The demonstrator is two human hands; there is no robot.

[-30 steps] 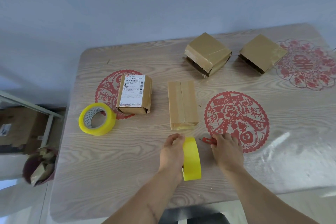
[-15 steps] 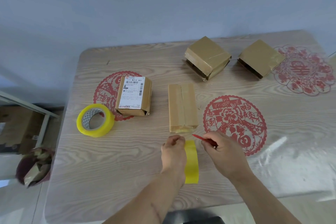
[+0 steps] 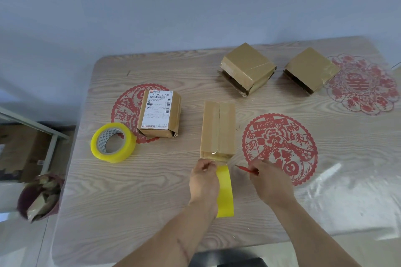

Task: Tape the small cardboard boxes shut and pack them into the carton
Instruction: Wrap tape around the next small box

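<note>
A long narrow cardboard box (image 3: 218,129) lies in the middle of the table, clear tape showing at its near end. Just in front of it my left hand (image 3: 204,182) grips a yellow tape roll (image 3: 225,193) stood on edge. My right hand (image 3: 270,180) holds a thin red cutter (image 3: 246,169) whose tip points left toward the gap between roll and box. A labelled box (image 3: 159,114) sits to the left. Two more brown boxes (image 3: 247,68) (image 3: 310,70) lie at the back. No carton shows on the table.
A second yellow tape roll (image 3: 112,142) lies flat at the left. Red paper-cut decorations (image 3: 280,147) lie under the table's clear cover. Off the table's left edge are a metal frame (image 3: 50,143) and a bag of scraps (image 3: 39,196) on the floor.
Both hands have moved up toward the narrow box's near end. My right hand lifted the red cutter off the table and now points it at the tape.
</note>
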